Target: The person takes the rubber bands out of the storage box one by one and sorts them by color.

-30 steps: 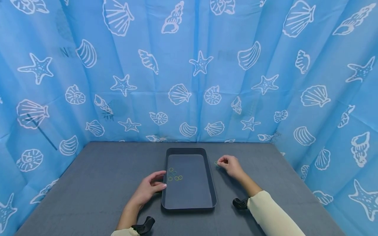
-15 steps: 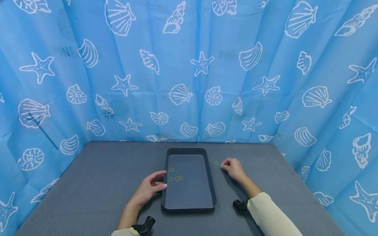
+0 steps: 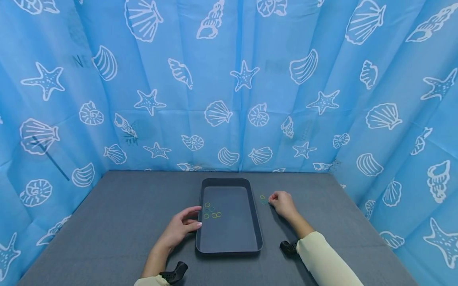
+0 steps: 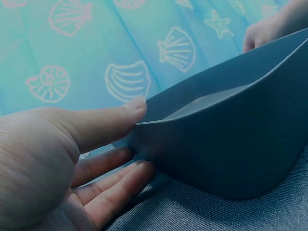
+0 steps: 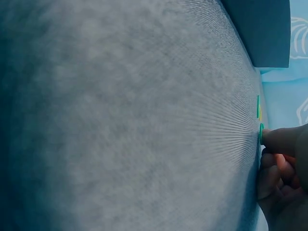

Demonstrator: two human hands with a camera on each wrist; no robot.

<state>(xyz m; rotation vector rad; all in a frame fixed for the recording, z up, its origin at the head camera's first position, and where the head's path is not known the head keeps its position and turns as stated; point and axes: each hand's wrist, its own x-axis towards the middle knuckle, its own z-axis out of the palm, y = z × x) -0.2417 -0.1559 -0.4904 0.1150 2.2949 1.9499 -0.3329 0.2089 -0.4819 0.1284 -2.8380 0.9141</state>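
A dark grey rectangular tray (image 3: 229, 248) stands on the table. My left hand (image 3: 182, 225) is at its left side; in the left wrist view the thumb (image 4: 137, 107) touches the rim and the other fingers lie along the outer wall. To the right of the tray, my right hand (image 3: 284, 203) has its fingertips down at the table, pinching a green rubber band (image 5: 261, 134). Just left of those fingertips lie a yellow rubber band (image 3: 262, 197) and a green one (image 3: 264, 202). Inside the tray's left half are several yellow and green bands, including a yellow band (image 3: 219, 215).
A grey cloth covers the table (image 3: 143, 190). Blue curtains (image 3: 222, 135) with white shell prints stand behind and at both sides. Black wrist mounts (image 3: 175, 274) sit on both forearms.
My right hand has drawn back slightly to the right and toward me, uncovering the yellow band beside the tray. Over the last half second it is nearly still. The left hand keeps its place.
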